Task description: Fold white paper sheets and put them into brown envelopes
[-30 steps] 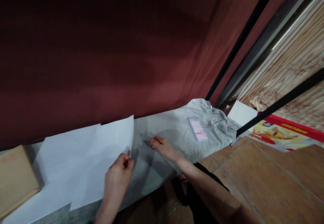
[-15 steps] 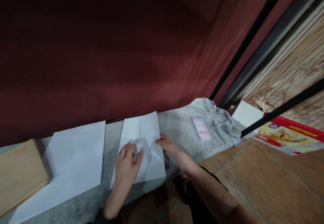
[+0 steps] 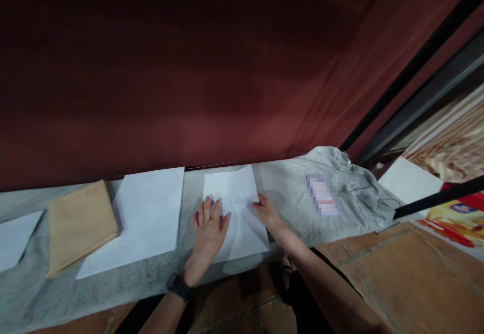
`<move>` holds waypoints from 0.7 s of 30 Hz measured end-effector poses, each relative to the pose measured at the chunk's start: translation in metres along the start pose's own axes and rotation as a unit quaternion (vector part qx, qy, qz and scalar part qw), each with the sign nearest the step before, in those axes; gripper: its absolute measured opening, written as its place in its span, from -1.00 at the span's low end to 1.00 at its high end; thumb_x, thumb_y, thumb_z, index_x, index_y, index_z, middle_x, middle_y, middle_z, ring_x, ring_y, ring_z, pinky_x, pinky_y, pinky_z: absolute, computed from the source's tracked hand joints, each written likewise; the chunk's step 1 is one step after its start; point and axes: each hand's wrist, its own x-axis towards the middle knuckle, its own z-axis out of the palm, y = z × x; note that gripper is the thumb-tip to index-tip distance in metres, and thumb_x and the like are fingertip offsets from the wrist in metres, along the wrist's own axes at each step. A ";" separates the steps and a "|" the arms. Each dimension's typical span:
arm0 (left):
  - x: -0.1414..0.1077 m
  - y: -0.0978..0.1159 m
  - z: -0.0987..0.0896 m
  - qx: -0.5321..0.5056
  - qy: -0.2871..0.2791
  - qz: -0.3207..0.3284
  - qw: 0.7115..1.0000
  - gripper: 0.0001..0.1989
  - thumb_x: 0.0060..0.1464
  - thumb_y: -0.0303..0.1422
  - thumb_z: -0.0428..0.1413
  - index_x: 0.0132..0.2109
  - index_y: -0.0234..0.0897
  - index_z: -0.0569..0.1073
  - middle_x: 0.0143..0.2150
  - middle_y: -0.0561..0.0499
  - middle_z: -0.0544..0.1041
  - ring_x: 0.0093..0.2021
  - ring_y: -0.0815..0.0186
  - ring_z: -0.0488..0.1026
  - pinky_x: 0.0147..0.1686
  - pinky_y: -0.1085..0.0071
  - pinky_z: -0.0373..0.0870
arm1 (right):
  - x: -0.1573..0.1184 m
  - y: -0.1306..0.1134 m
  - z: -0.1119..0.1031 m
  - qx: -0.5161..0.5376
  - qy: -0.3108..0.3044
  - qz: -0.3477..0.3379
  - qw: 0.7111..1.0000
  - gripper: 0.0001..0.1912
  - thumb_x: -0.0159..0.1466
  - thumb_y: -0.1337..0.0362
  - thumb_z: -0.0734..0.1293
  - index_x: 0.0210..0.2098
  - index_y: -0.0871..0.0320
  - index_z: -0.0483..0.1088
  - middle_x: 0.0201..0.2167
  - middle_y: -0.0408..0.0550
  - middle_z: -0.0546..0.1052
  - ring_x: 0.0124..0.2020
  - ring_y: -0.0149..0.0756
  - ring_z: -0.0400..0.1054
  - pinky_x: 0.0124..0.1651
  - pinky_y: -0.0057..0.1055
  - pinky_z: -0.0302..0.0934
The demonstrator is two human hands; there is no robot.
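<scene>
A creased white sheet of paper (image 3: pixel 242 233) lies on the grey cloth in front of me. My left hand (image 3: pixel 209 225) rests flat on its left side, palm down, fingers stretched out and the thumb apart. At the paper's right edge, my right hand (image 3: pixel 266 210) pinches the sheet; part of the grip is hidden. A dark band circles my left wrist. To the left lies a larger white paper (image 3: pixel 151 213), with a brown paper envelope or folded packet (image 3: pixel 81 225) over its left part.
Grey cloth (image 3: pixel 291 193) covers a narrow ledge along a dark red wall (image 3: pixel 189 97). A pixelated card or phone (image 3: pixel 323 195) lies on it at right. Another white paper (image 3: pixel 18 236) is at far left. Beyond a black bar (image 3: pixel 438 200) sits a red and yellow printed box (image 3: pixel 454 220).
My left hand has flattened from a curled, raised pose onto the paper. My right hand stays at the right edge. The view has shifted left, showing more of the brown packet and another white paper.
</scene>
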 end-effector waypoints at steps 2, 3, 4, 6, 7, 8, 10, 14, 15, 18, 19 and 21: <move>-0.003 0.009 0.005 -0.011 -0.013 0.025 1.000 -0.44 0.35 -0.17 -0.03 0.39 -0.30 0.26 0.50 -0.29 0.07 0.47 -0.10 0.03 0.35 -0.14 0.06 | -0.001 0.002 0.001 -0.014 0.002 -0.011 1.000 -0.66 0.09 0.39 0.19 -0.19 0.16 0.48 -0.34 -0.10 0.59 -0.31 -0.27 0.46 -0.25 -0.41 0.32; -0.005 0.014 0.007 -0.015 -0.021 0.033 0.999 -0.44 0.36 -0.17 -0.04 0.40 -0.29 0.25 0.50 -0.28 0.06 0.48 -0.10 0.01 0.36 -0.15 0.04 | -0.002 0.002 0.000 -0.021 0.003 -0.017 1.000 -0.66 0.10 0.39 0.19 -0.18 0.17 0.48 -0.31 -0.09 0.60 -0.28 -0.26 0.47 -0.20 -0.39 0.34; -0.007 0.017 0.009 -0.015 -0.029 0.039 0.999 -0.44 0.36 -0.16 -0.05 0.40 -0.30 0.25 0.50 -0.29 0.06 0.48 -0.11 0.00 0.36 -0.17 0.03 | -0.002 0.001 -0.001 -0.029 0.004 -0.024 0.999 -0.65 0.11 0.40 0.19 -0.16 0.17 0.48 -0.28 -0.07 0.61 -0.24 -0.25 0.49 -0.16 -0.38 0.34; -0.012 0.024 0.013 -0.012 -0.038 0.048 0.998 -0.42 0.36 -0.14 -0.05 0.39 -0.32 0.26 0.49 -0.31 0.06 0.48 -0.13 0.00 0.36 -0.18 0.02 | -0.003 0.000 -0.002 -0.046 0.007 -0.036 0.998 -0.65 0.12 0.42 0.20 -0.14 0.18 0.49 -0.23 -0.04 0.62 -0.18 -0.23 0.50 -0.07 -0.36 0.35; -0.014 0.026 0.014 -0.009 -0.039 0.051 0.998 -0.41 0.36 -0.12 -0.04 0.39 -0.34 0.26 0.49 -0.32 0.08 0.48 -0.13 0.01 0.37 -0.19 0.01 | -0.003 -0.002 -0.003 -0.056 0.009 -0.040 0.998 -0.64 0.12 0.42 0.20 -0.13 0.19 0.48 -0.20 -0.02 0.62 -0.16 -0.22 0.50 -0.05 -0.35 0.35; -0.016 0.027 0.016 -0.006 -0.037 0.055 0.998 -0.40 0.35 -0.10 -0.04 0.39 -0.35 0.26 0.48 -0.32 0.09 0.48 -0.14 0.01 0.37 -0.19 0.01 | -0.003 -0.003 -0.004 -0.065 0.012 -0.043 0.997 -0.64 0.13 0.43 0.20 -0.11 0.18 0.48 -0.18 -0.01 0.62 -0.13 -0.20 0.50 -0.02 -0.34 0.34; -0.019 0.028 0.018 -0.003 -0.030 0.064 0.997 -0.38 0.35 -0.08 -0.03 0.39 -0.37 0.25 0.47 -0.34 0.10 0.47 -0.14 0.02 0.37 -0.18 0.01 | -0.004 -0.006 -0.006 -0.084 0.019 -0.048 0.995 -0.59 0.16 0.43 0.21 -0.03 0.18 0.46 -0.13 0.02 0.61 -0.09 -0.17 0.50 0.01 -0.31 0.34; -0.024 0.027 0.024 -0.002 -0.002 0.082 0.997 -0.35 0.35 -0.06 -0.05 0.39 -0.41 0.25 0.46 -0.37 0.12 0.47 -0.14 0.04 0.37 -0.18 0.02 | -0.011 -0.011 -0.010 -0.141 0.046 -0.063 0.987 -0.43 0.23 0.44 0.20 0.24 0.21 0.29 0.01 0.14 0.56 -0.03 -0.07 0.48 0.07 -0.20 0.32; -0.024 0.027 0.026 -0.001 0.008 0.084 0.996 -0.36 0.36 -0.06 -0.06 0.39 -0.41 0.25 0.46 -0.37 0.12 0.47 -0.14 0.04 0.37 -0.18 0.03 | -0.013 -0.013 -0.010 -0.175 0.062 -0.075 0.980 -0.41 0.25 0.45 0.19 0.28 0.23 0.25 0.05 0.18 0.53 -0.01 -0.05 0.47 0.09 -0.17 0.31; -0.023 0.028 0.028 0.006 0.029 0.088 0.996 -0.40 0.38 -0.14 -0.10 0.39 -0.42 0.24 0.46 -0.35 0.14 0.47 -0.12 0.03 0.37 -0.18 0.03 | -0.020 -0.020 -0.007 -0.277 0.119 -0.139 0.943 -0.40 0.31 0.42 0.16 0.35 0.29 0.18 0.15 0.29 0.44 0.10 0.03 0.38 0.17 -0.05 0.26; -0.021 0.029 0.029 0.009 0.033 0.089 0.995 -0.42 0.38 -0.18 -0.11 0.40 -0.43 0.23 0.46 -0.34 0.14 0.47 -0.11 0.02 0.38 -0.16 0.01 | -0.021 -0.022 -0.004 -0.289 0.127 -0.164 0.935 -0.42 0.34 0.39 0.15 0.35 0.30 0.18 0.18 0.30 0.41 0.16 0.04 0.33 0.21 -0.01 0.23; -0.016 0.028 0.028 0.012 0.034 0.096 0.995 -0.44 0.37 -0.27 -0.13 0.40 -0.45 0.21 0.47 -0.31 0.13 0.48 -0.07 0.01 0.40 -0.13 -0.02 | -0.025 -0.027 0.008 -0.285 0.118 -0.212 0.927 -0.46 0.39 0.32 0.14 0.34 0.28 0.21 0.25 0.25 0.36 0.26 0.01 0.23 0.29 0.00 0.17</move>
